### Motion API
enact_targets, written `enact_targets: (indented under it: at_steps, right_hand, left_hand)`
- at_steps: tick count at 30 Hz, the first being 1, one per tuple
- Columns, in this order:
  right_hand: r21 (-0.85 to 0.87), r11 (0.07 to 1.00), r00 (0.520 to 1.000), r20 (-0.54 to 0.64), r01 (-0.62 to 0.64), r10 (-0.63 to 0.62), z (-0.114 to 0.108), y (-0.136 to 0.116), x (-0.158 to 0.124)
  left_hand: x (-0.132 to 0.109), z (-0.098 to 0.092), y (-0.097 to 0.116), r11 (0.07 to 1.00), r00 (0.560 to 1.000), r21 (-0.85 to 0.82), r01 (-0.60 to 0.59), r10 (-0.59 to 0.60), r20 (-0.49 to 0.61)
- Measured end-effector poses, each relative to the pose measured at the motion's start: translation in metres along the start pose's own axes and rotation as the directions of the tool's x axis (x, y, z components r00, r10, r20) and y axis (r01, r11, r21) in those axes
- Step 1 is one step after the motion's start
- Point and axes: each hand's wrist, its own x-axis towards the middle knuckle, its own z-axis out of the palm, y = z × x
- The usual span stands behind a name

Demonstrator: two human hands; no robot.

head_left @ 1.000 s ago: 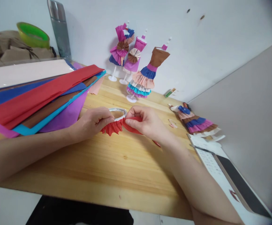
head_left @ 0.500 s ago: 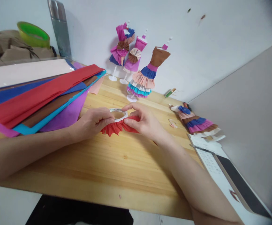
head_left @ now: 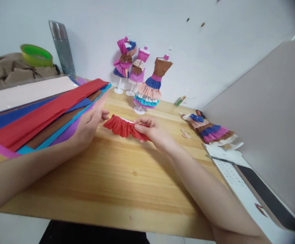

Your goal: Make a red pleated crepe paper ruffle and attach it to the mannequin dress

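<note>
Centre of the wooden table (head_left: 117,183): the red crepe ruffle (head_left: 120,126) lies flat between both hands. The right hand (head_left: 152,131) has thumb and fingers clamped on the ruffle's right part. The left hand (head_left: 87,124) has its fingers together, tips at the ruffle's left end, but whether they grip it cannot be told. Left, coloured paper sheets (head_left: 35,115); far, paper dresses (head_left: 147,88) on stands.

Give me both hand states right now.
Left hand: at the left end of the red ruffled strip; grip cannot be told.
Right hand: closed, pinching the red ruffled strip.
</note>
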Motion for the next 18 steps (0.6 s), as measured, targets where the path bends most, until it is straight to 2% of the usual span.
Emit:
enact_targets:
  at_steps: [1,3,4,6,8,11,18]
  right_hand:
    - [0.076,0.997,0.999,-0.043,0.002,0.001,0.001,0.000,0.001]
    - [0.199,0.980,0.996,-0.094,0.017,0.002,0.005,0.000,0.002]
    - [0.243,0.970,0.995,-0.105,0.019,0.006,0.007,-0.001,0.001]
    - [0.297,0.955,0.993,-0.114,0.012,0.023,0.012,-0.002,-0.003]
    - [0.321,0.947,0.993,-0.112,-0.003,0.041,0.019,-0.002,-0.008]
    - [0.328,0.945,0.995,-0.096,-0.007,0.040,0.028,-0.003,-0.014]
    - [0.353,0.936,0.998,-0.064,-0.001,0.025,0.034,0.001,-0.013]
  left_hand:
    - [0.000,0.001,0.000,0.995,0.996,-0.055,0.088,-0.089,-0.007]
    - [-0.003,0.006,0.002,0.966,0.971,-0.130,0.222,-0.207,0.122]
    - [-0.007,0.009,0.003,0.957,0.950,-0.139,0.253,-0.219,0.223]
    - [-0.015,0.015,0.008,0.962,0.906,-0.134,0.239,-0.171,0.387]
    - [-0.023,0.020,0.013,0.965,0.885,-0.171,0.198,-0.101,0.455]
    - [-0.030,0.024,0.019,0.951,0.885,-0.227,0.209,-0.085,0.458]
    - [-0.032,0.020,0.028,0.936,0.916,-0.216,0.279,-0.192,0.352]
